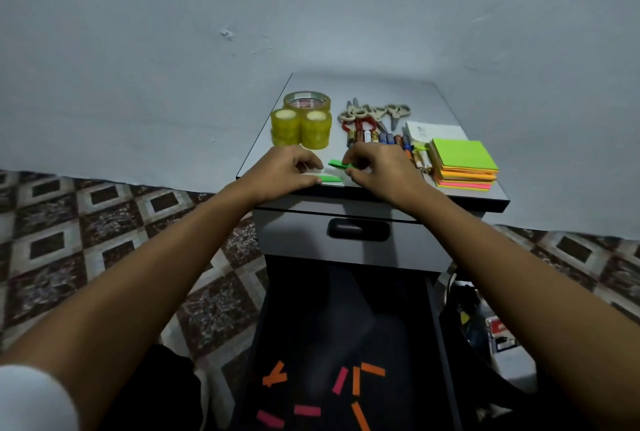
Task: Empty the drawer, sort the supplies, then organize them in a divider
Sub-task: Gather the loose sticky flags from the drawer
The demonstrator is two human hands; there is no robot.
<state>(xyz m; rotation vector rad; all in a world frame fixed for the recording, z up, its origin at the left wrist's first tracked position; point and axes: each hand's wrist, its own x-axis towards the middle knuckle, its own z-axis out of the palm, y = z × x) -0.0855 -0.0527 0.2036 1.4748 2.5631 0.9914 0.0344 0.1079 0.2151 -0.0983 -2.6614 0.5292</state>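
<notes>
1. Both hands sit mid-frame at the front edge of the bench [381, 89], close together but not touching.
2. The right hand [381, 171] pinches the upper strip [337, 164], a green one, by its right end. Its long axis runs left-right, and the free end points left and slightly up-frame.
3. The left hand [287, 171] has curled fingers. Its thumb tip touches the left end of the lower strip [331, 179], which lies flat with its long axis left-right. I cannot tell whether the hand grips it.
4. Behind the hands are tape rolls [301, 126], scissors [374, 112], batteries [370, 136] and notes [464, 160].
5. At the bottom of the frame, the open drawer [329, 309] holds loose strips [356, 381], orange and pink.
</notes>
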